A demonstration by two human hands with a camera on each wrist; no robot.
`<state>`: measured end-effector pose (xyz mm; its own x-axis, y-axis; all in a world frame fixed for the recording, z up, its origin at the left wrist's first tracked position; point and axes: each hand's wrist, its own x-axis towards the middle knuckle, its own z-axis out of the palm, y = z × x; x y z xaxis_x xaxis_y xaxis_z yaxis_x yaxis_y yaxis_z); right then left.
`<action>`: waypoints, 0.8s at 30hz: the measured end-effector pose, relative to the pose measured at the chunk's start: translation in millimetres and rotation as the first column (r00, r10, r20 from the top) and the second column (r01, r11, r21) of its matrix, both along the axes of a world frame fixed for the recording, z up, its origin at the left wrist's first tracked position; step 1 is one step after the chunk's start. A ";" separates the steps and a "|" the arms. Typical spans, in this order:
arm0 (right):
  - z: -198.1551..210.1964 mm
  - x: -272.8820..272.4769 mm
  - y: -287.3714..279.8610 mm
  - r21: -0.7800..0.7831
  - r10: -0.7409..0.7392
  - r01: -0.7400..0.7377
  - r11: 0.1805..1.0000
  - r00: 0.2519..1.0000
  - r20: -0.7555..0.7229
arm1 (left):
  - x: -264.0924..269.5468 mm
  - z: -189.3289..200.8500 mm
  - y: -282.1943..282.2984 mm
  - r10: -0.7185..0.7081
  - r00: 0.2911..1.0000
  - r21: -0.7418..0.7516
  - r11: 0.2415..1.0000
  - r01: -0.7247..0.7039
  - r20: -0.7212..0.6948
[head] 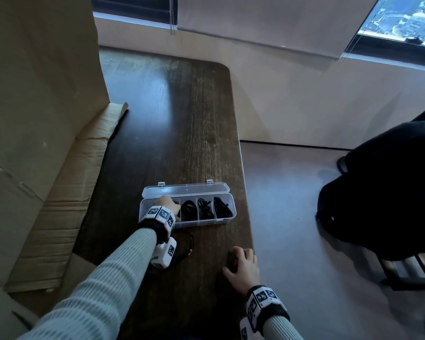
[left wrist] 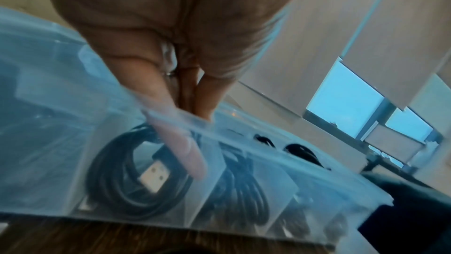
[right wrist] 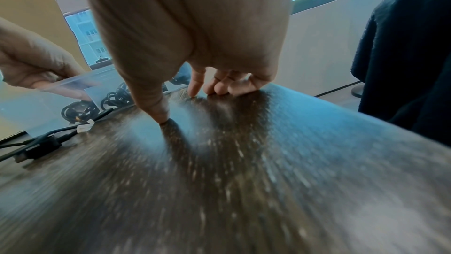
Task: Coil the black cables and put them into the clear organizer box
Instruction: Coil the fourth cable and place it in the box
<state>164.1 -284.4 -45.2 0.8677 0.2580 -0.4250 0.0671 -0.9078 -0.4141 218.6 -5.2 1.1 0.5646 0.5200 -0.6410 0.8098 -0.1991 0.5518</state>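
The clear organizer box (head: 227, 218) stands open on the dark wooden table (head: 182, 119), its lid tipped back. Coiled black cables (head: 189, 210) fill its compartments. My left hand (head: 167, 204) reaches over the near wall into a left compartment. There a straight finger (left wrist: 182, 148) presses on a coiled cable (left wrist: 117, 185) with a silver USB plug (left wrist: 155, 176). A loose black cable (head: 188, 249) with a white tag (right wrist: 84, 127) lies uncoiled on the table in front of the box. My right hand (head: 243, 265) rests on spread fingertips (right wrist: 194, 90) near the table's right edge and holds nothing.
A large cardboard box (head: 35, 143) with a flattened flap stands along the table's left side. A black garment on a chair (head: 390, 192) is off to the right, past the table's edge (head: 242, 173). Windows run along the far wall.
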 end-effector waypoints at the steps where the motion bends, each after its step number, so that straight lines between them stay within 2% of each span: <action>1: -0.1 0.3 -0.3 0.002 0.002 -0.002 1.000 1.000 0.000 | -1.3 2.3 2.1 0.041 0.999 -0.049 0.998 -0.040 0.012; 3: -0.9 0.3 -0.7 0.007 0.009 -0.009 1.000 1.000 0.001 | -3.3 2.8 7.8 0.099 0.994 -0.108 0.990 -0.094 0.045; 7: -1.6 -0.1 -2.1 0.013 0.013 -0.013 1.000 1.000 0.013 | 0.6 11.9 9.2 0.052 0.999 -0.110 0.993 -0.052 -0.001; 9: -2.3 -0.1 -2.7 0.016 0.021 -0.021 1.000 1.000 0.017 | 5.3 14.3 7.6 -0.034 0.998 -0.050 0.998 0.031 -0.051; 11: -3.0 0.2 -2.5 0.017 0.027 -0.027 0.999 1.000 0.014 | 8.7 11.2 6.0 -0.093 0.995 0.084 0.992 0.096 -0.035; 13: -4.1 -0.2 -3.1 0.011 0.027 -0.027 1.000 1.000 0.010 | 7.8 11.5 -2.5 -0.226 0.972 0.284 0.930 0.234 -0.059; 15: -4.9 0.3 -2.8 0.006 0.032 -0.032 0.999 0.999 0.007 | 9.6 9.0 -11.1 -0.427 0.882 0.402 0.785 0.471 -0.198; 17: -4.7 1.5 -2.6 0.003 0.040 -0.040 0.999 0.999 0.006 | 10.5 3.7 -15.5 -0.492 0.829 0.476 0.681 0.556 -0.264; 20: -5.0 1.9 -2.3 -0.005 0.035 -0.035 0.999 0.999 0.011 | 10.7 5.6 -18.1 -0.537 0.761 0.520 0.560 0.645 -0.365; 24: -5.1 1.8 -0.8 -0.011 0.028 -0.028 1.000 1.000 0.004 | 2.4 13.5 -19.8 -0.618 0.661 0.471 0.472 0.745 -0.426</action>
<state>165.9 -285.2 -50.3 0.8618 0.2780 -0.4243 0.0947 -0.9099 -0.4039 221.0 -25.0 14.6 0.8181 0.2995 -0.4910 0.3370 -0.9414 -0.0127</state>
